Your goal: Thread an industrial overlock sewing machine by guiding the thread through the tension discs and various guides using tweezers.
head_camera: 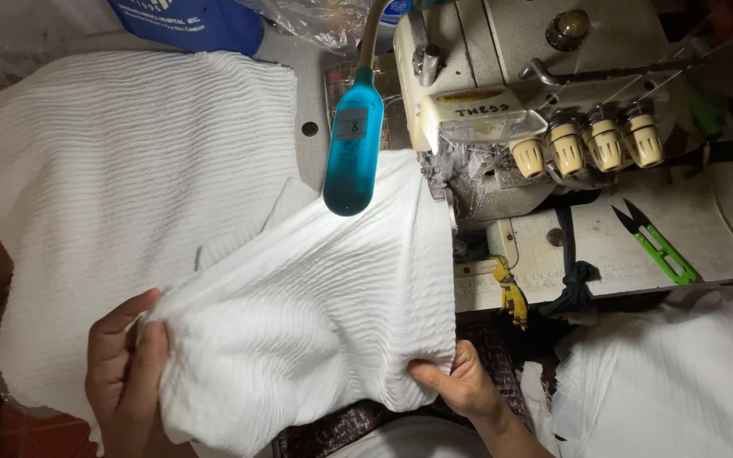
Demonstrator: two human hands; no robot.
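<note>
I hold a piece of white ribbed fabric (316, 297) stretched between both hands in front of a cream overlock sewing machine (519, 93). My left hand (125, 365) grips the fabric's lower left corner, thumb on top. My right hand (460, 386) pinches its lower right edge. The fabric's far right corner reaches the machine's needle area (447, 174). A turquoise gooseneck lamp head (354, 144) hangs over the fabric's top edge.
A larger stack of the same white fabric (120, 187) lies on the table at left. More white fabric (672, 382) is piled at the lower right. Green thread snips (659, 246) rest on the machine table. A blue bag (197, 21) sits at the back.
</note>
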